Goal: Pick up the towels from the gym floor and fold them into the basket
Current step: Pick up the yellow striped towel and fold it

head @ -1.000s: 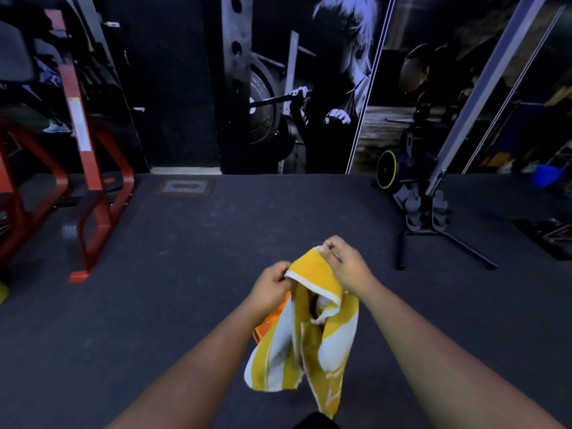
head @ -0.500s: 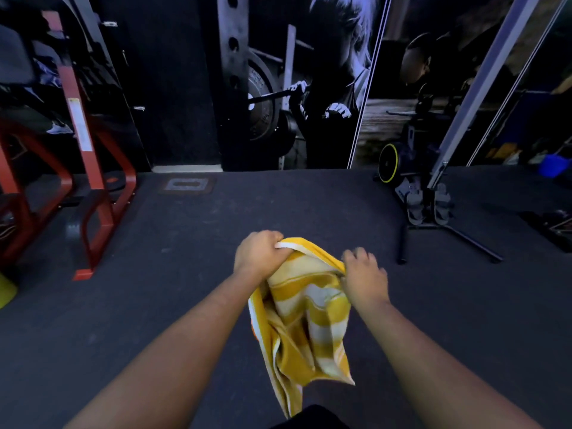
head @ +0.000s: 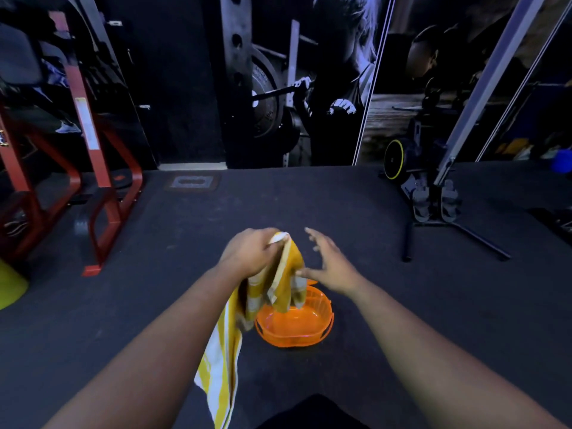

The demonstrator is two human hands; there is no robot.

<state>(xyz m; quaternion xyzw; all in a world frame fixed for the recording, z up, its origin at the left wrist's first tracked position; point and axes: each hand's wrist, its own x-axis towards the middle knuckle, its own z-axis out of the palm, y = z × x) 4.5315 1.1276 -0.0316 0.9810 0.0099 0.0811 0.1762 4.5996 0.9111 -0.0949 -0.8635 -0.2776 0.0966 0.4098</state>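
Above the basket (head: 294, 328) on the floor, the left hand (head: 247, 253) pinches the towel (head: 278, 280); the right hand (head: 329, 264) is spread beside it. Catch the hanging end, fold evenly.

Your left hand (head: 250, 252) grips the top edge of the yellow-and-white striped towel (head: 275, 283), which hangs down past your left forearm and drapes over the near-left rim of the orange basket (head: 297, 328) standing on the dark gym floor (head: 402, 305). Your right hand (head: 328, 264) is spread with fingers straight, its thumb touching the towel's right side. A red rack (head: 96, 181) stands at the floor's left edge, a black stand (head: 439, 218) toward the far right.
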